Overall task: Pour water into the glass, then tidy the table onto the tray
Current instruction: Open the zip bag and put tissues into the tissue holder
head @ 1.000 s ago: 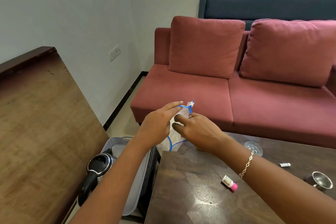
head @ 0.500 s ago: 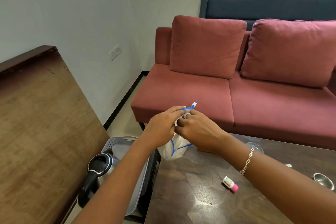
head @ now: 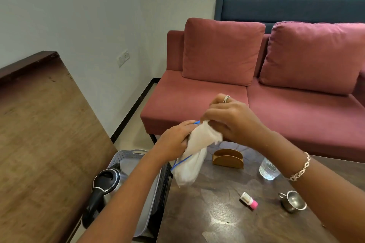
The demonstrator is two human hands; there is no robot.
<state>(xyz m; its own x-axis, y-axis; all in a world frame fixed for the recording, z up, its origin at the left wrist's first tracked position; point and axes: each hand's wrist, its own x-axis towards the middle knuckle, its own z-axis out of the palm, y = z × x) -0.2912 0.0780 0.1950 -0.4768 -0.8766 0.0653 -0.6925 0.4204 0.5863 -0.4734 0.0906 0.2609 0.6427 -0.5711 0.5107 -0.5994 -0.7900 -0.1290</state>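
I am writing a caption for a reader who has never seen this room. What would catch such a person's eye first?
First, the two hands in the middle: the left hand and the right hand both hold a white cloth with blue trim above the dark table. Then the big red sofa behind them, and the kettle standing in the grey tray at lower left.

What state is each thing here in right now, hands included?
White cloth: bunched, held in the air.
Left hand: grips the cloth.
Right hand: grips the cloth's top.
Glass: upright, seemingly water inside.
Kettle: lid shut, in the tray.
Napkin holder: upright, empty.
Small bottle: lying down, pink cap on.
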